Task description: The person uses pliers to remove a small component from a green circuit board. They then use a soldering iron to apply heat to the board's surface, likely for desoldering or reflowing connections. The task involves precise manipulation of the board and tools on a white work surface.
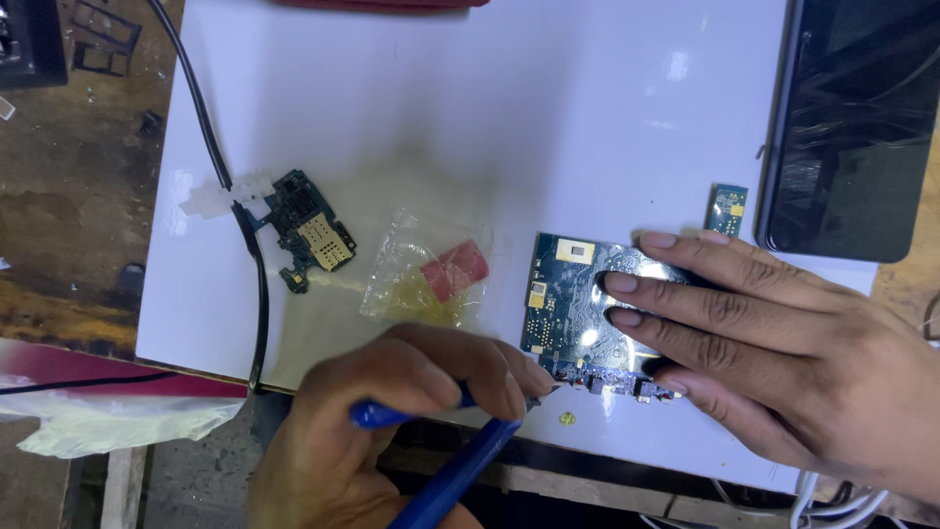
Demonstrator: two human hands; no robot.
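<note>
A blue circuit board (pixel 563 304) lies on a white sheet (pixel 490 118) near its front edge. My right hand (pixel 764 343) comes in from the right and lies flat on the board, fingers pressing its shiny middle and thumb at its lower edge. My left hand (pixel 392 411) is closed around a blue-handled tool (pixel 455 480). The tool's tip sits at the board's lower left edge, by a row of small connectors. A tiny yellow bit (pixel 566 418) lies on the sheet just below that edge.
A smaller dark board (pixel 308 230) with a gold part lies at left by a black cable (pixel 257 294). A clear plastic bag (pixel 431 279) holds a red piece. A tiny blue board (pixel 728 209) sits beside a dark glass panel (pixel 852 127) at right.
</note>
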